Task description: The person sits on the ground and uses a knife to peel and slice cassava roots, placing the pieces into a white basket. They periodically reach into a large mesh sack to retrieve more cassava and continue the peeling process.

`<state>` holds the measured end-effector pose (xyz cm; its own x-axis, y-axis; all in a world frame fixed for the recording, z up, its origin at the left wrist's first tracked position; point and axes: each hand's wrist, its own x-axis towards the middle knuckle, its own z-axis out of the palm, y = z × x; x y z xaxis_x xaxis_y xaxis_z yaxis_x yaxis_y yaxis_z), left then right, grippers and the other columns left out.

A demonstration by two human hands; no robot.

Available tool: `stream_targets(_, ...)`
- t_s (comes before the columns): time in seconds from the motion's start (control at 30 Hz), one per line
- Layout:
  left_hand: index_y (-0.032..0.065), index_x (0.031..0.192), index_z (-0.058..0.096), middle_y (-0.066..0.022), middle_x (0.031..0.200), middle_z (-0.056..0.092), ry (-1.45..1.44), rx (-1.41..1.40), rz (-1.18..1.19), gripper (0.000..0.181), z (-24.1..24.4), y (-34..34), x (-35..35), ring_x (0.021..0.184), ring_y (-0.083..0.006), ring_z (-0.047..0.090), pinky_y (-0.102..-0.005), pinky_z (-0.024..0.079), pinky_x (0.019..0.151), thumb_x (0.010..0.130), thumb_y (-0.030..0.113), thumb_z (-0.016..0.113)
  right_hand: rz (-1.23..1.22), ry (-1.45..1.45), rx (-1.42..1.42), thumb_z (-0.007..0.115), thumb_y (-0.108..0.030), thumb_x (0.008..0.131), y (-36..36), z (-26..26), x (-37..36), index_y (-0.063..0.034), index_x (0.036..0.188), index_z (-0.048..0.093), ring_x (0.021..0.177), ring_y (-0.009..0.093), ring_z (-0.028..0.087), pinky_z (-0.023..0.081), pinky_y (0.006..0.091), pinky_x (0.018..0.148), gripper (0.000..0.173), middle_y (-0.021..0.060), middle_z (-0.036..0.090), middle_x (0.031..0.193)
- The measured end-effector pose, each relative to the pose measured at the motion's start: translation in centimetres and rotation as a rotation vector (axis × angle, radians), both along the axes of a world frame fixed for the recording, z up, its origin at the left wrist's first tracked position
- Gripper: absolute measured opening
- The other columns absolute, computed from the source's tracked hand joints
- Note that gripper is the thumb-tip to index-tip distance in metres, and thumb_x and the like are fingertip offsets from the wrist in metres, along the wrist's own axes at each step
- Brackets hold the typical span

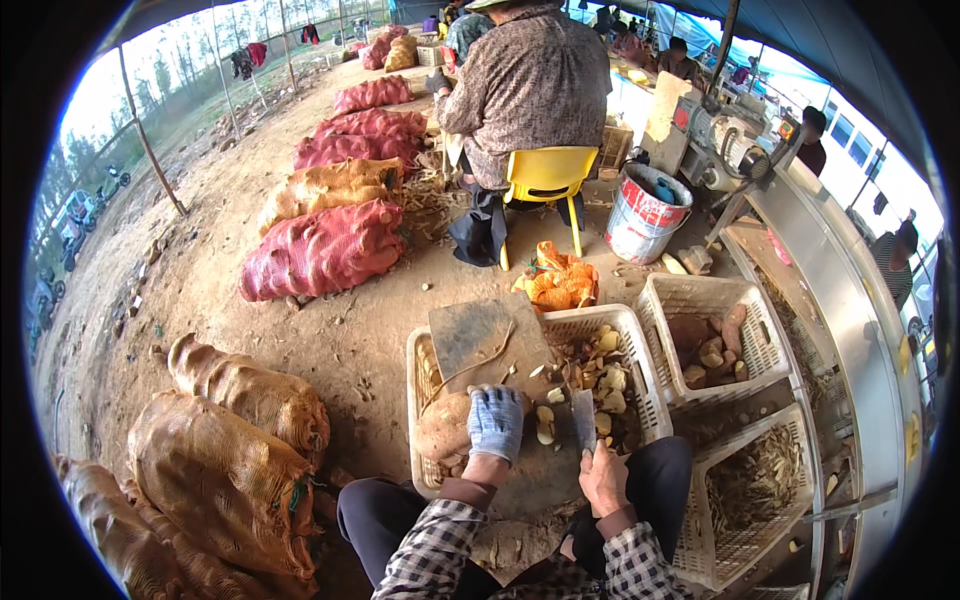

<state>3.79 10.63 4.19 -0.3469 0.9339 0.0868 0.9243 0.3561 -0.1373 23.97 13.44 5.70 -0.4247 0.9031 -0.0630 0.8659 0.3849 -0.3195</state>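
Note:
My left hand (pixel 496 422), in a grey-blue work glove, grips a large brown tuber (pixel 441 429), probably a sweet potato. The tuber lies on a worn board (pixel 480 334) set across a white plastic crate (pixel 652 390). In my bare right hand (pixel 602 478) is a broad-bladed knife (pixel 583 416), its blade pointing away from me and apart from the tuber. A pale cut piece (pixel 545 425) rests on the board between the tuber and the blade. More cut pieces and peelings (pixel 611 375) fill the crate's right part. A thin root (pixel 484 360) crosses the board.
Crates with tubers (pixel 731 337) and fibrous scraps (pixel 750 480) stand at right, beside a metal-sided machine (pixel 840 262). Full mesh sacks (pixel 217 465) lie at left, red ones (pixel 330 247) farther off. Ahead, a person (pixel 525 82) sits on a yellow chair (pixel 551 174) near a bucket (pixel 646 214).

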Motion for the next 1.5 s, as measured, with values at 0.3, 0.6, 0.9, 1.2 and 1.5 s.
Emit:
stream_targets(0.3, 0.0110, 0.099, 0.057, -0.0046, 0.099, 0.056, 0.089, 0.090, -0.879, 0.023, 2.8, -8.2, 1.3, 0.102, -0.0257, 0.053, -0.0423, 0.035, 0.106, 0.077, 0.017, 0.055, 0.059, 0.183, 0.056, 0.054, -0.025, 0.090, 0.3, 0.2, 0.4, -0.0021, 0.091, 0.050, 0.057, 0.038, 0.059, 0.046, 0.0473, 0.050, 0.023, 0.0195, 0.058, 0.061)
stream_targets(0.6, -0.0080, 0.133, 0.033, -0.0245, 0.123, 0.047, -0.657, 0.429, 0.123, 0.097, 5.6, -12.0, 1.7, 0.115, -0.0422, 0.046, -0.0447, 0.038, 0.100, 0.062, 0.037, 0.082, 0.276, 0.132, 0.034, 0.055, -0.020, 0.090, -2.9, 0.0, -0.1, -0.0059, 0.086, 0.045, 0.047, 0.028, 0.059, 0.045, 0.0389, 0.041, 0.018, 0.0111, 0.058, 0.056)
stream_targets(0.9, -0.0039, 0.144, 0.013, -0.0207, 0.141, 0.030, -1.424, 0.618, 0.308, 0.116, 0.2, -12.2, 0.6, 0.128, -0.0284, 0.036, -0.0367, 0.035, 0.105, 0.059, 0.028, 0.085, 0.472, 0.175, 0.014, 0.054, -0.011, 0.084, -2.6, 1.0, -3.3, -0.0051, 0.087, 0.044, 0.048, 0.026, 0.060, 0.046, 0.0346, 0.041, 0.012, 0.0099, 0.056, 0.057)
stream_targets(1.2, -0.0018, 0.146, 0.010, -0.0195, 0.139, 0.034, -1.531, 0.587, 0.299, 0.116, 1.1, -12.8, 0.1, 0.125, -0.0282, 0.039, -0.0372, 0.037, 0.103, 0.060, 0.019, 0.086, 0.549, 0.071, 0.103, 0.055, -0.010, 0.082, -3.2, 2.0, -4.1, -0.0040, 0.089, 0.045, 0.048, 0.018, 0.058, 0.044, 0.0281, 0.040, 0.014, 0.0043, 0.054, 0.058)
stream_targets(1.5, -0.0022, 0.146, 0.014, -0.0203, 0.138, 0.038, -1.208, 0.521, 0.290, 0.114, 0.4, -12.6, 0.4, 0.125, -0.0289, 0.040, -0.0360, 0.036, 0.104, 0.058, 0.019, 0.085, 0.513, 0.121, -0.012, 0.053, -0.011, 0.082, -1.1, 1.7, -8.7, -0.0019, 0.085, 0.051, 0.055, 0.023, 0.065, 0.051, 0.0323, 0.047, 0.010, 0.0111, 0.062, 0.060)
